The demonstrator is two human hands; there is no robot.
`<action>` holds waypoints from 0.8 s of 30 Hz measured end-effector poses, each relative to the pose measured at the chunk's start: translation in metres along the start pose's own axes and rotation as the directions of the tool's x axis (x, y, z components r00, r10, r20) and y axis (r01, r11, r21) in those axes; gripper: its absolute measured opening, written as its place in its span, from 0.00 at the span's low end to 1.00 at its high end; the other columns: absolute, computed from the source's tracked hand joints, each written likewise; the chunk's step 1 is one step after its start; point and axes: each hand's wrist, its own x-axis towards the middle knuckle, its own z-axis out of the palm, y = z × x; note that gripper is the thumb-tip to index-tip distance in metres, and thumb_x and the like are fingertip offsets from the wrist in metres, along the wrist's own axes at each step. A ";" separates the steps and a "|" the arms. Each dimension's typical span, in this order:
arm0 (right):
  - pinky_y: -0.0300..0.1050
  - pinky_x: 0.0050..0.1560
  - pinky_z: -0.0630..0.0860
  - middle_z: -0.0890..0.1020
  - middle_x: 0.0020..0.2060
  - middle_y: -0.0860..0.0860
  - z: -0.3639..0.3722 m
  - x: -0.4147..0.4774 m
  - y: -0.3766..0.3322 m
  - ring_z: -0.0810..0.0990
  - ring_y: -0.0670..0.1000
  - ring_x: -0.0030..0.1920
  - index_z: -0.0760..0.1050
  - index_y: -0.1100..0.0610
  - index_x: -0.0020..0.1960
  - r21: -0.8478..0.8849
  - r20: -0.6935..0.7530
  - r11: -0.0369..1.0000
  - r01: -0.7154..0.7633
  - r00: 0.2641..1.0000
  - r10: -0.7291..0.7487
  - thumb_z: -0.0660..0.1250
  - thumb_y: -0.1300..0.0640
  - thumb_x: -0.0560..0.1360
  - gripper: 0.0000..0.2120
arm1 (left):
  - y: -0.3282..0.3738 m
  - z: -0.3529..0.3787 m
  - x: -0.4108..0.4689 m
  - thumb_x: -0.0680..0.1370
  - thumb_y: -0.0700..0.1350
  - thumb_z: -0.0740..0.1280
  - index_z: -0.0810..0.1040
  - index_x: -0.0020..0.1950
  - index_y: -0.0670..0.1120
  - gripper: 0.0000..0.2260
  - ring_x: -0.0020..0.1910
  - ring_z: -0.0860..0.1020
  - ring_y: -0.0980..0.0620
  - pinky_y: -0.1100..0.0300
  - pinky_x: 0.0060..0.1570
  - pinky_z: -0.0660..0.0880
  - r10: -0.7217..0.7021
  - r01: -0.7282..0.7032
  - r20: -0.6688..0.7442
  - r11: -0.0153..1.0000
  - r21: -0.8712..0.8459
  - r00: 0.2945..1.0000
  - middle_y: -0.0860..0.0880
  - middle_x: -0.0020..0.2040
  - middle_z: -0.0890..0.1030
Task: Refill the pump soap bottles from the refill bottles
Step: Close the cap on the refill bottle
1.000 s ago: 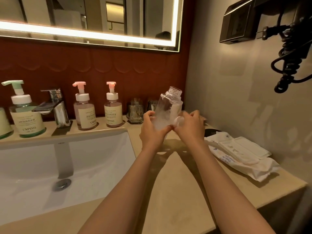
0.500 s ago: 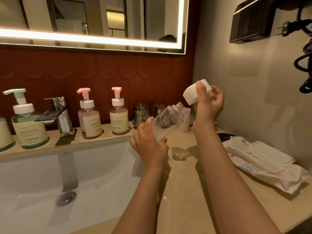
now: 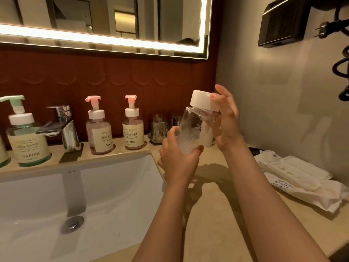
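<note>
My left hand (image 3: 178, 159) grips the base of a clear refill bottle (image 3: 194, 127), nearly empty with foam inside, tilted up to the right over the counter. A white cap (image 3: 203, 101) sits on the bottle's mouth, and my right hand (image 3: 225, 118) holds that cap with its fingertips. On the ledge behind the sink stand two pink pump bottles (image 3: 99, 127) (image 3: 133, 127) and a larger green pump bottle (image 3: 26, 138), all with pumps on.
A chrome tap (image 3: 65, 127) stands between the green and pink bottles above the white sink (image 3: 79, 201). Glass tumblers (image 3: 159, 129) sit at the back. A pack of wet wipes (image 3: 306, 182) lies on the beige counter (image 3: 215, 224) at right. A coiled cord (image 3: 341, 69) hangs on the wall.
My right hand lifted the white cap off the counter area, then brought it down onto the bottle's mouth. My left hand raised and tilted the bottle upward.
</note>
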 end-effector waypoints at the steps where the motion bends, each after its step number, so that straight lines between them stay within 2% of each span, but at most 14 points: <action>1: 0.39 0.40 0.77 0.76 0.53 0.52 -0.001 0.000 -0.003 0.78 0.52 0.50 0.71 0.49 0.60 -0.055 0.034 0.998 0.022 0.999 -0.020 0.66 0.50 0.65 0.23 | 0.001 0.002 0.000 0.70 0.51 0.73 0.61 0.70 0.56 0.33 0.65 0.67 0.51 0.48 0.65 0.64 -0.014 0.018 0.051 0.997 -0.081 0.999 0.52 0.67 0.68; 3: 0.38 0.40 0.77 0.77 0.54 0.53 0.000 0.001 -0.006 0.78 0.53 0.52 0.74 0.50 0.57 -0.183 0.056 0.981 0.071 0.997 -0.061 0.67 0.49 0.66 0.20 | 0.002 0.005 -0.002 0.70 0.49 0.74 0.62 0.69 0.54 0.32 0.61 0.69 0.52 0.55 0.61 0.69 -0.038 0.068 0.146 0.976 -0.205 0.989 0.52 0.64 0.70; 5: 0.36 0.39 0.77 0.78 0.52 0.53 0.003 0.002 -0.006 0.78 0.52 0.51 0.75 0.52 0.54 -0.291 0.037 0.950 0.114 0.993 -0.108 0.70 0.50 0.69 0.15 | 0.003 0.007 -0.003 0.70 0.48 0.73 0.62 0.68 0.54 0.31 0.57 0.69 0.54 0.60 0.55 0.69 -0.050 0.098 0.190 0.963 -0.252 0.981 0.53 0.58 0.70; 7: 0.34 0.38 0.78 0.78 0.52 0.54 0.005 0.003 -0.004 0.77 0.52 0.52 0.75 0.54 0.52 -0.405 0.023 0.898 0.171 0.984 -0.177 0.71 0.53 0.72 0.11 | 0.003 0.009 -0.002 0.71 0.47 0.73 0.63 0.68 0.54 0.30 0.56 0.69 0.54 0.58 0.56 0.70 -0.066 0.124 0.209 0.954 -0.275 0.976 0.53 0.58 0.70; 10: 0.33 0.38 0.77 0.78 0.53 0.53 0.003 0.007 -0.005 0.77 0.50 0.52 0.75 0.55 0.53 -0.538 0.018 0.814 0.217 0.969 -0.246 0.71 0.51 0.71 0.13 | 0.004 0.010 -0.001 0.72 0.46 0.72 0.62 0.69 0.54 0.30 0.57 0.68 0.54 0.53 0.59 0.69 -0.089 0.167 0.258 0.941 -0.296 0.962 0.50 0.64 0.70; 12: 0.39 0.42 0.79 0.78 0.53 0.53 -0.001 0.008 -0.005 0.77 0.53 0.54 0.75 0.53 0.51 -0.498 0.048 0.846 0.190 0.980 -0.192 0.70 0.52 0.72 0.10 | 0.005 0.009 -0.001 0.73 0.46 0.71 0.61 0.70 0.54 0.29 0.58 0.67 0.53 0.54 0.58 0.68 -0.082 0.171 0.286 0.937 -0.305 0.955 0.49 0.66 0.69; 14: 0.44 0.46 0.79 0.79 0.50 0.52 -0.003 0.008 -0.006 0.78 0.54 0.53 0.75 0.50 0.48 -0.367 0.075 0.922 0.124 0.992 -0.104 0.70 0.52 0.71 0.08 | 0.004 0.009 -0.001 0.73 0.47 0.70 0.60 0.71 0.54 0.29 0.58 0.67 0.54 0.55 0.56 0.67 -0.069 0.168 0.301 0.935 -0.314 0.951 0.48 0.67 0.69; 16: 0.44 0.46 0.78 0.78 0.47 0.50 -0.005 0.008 -0.006 0.77 0.53 0.51 0.75 0.50 0.48 -0.237 0.109 0.968 0.081 0.992 -0.057 0.69 0.50 0.68 0.10 | 0.005 0.009 -0.001 0.73 0.47 0.70 0.60 0.70 0.54 0.29 0.58 0.67 0.53 0.54 0.57 0.68 -0.067 0.165 0.302 0.936 -0.311 0.951 0.48 0.67 0.69; 21: 0.37 0.41 0.77 0.77 0.52 0.52 -0.008 0.009 -0.005 0.77 0.52 0.53 0.73 0.51 0.49 -0.310 0.168 0.936 0.165 0.979 -0.117 0.69 0.58 0.73 0.07 | 0.006 0.013 0.001 0.74 0.45 0.70 0.59 0.70 0.54 0.29 0.63 0.68 0.49 0.51 0.60 0.68 -0.085 0.184 0.311 0.936 -0.302 0.947 0.48 0.67 0.68; 24: 0.42 0.44 0.77 0.77 0.48 0.49 -0.011 0.011 -0.004 0.76 0.50 0.51 0.74 0.51 0.47 -0.242 0.137 0.959 0.150 0.983 -0.119 0.68 0.58 0.73 0.05 | 0.005 0.014 0.003 0.74 0.47 0.70 0.59 0.70 0.54 0.29 0.62 0.68 0.51 0.55 0.56 0.67 -0.059 0.166 0.331 0.938 -0.304 0.942 0.48 0.68 0.68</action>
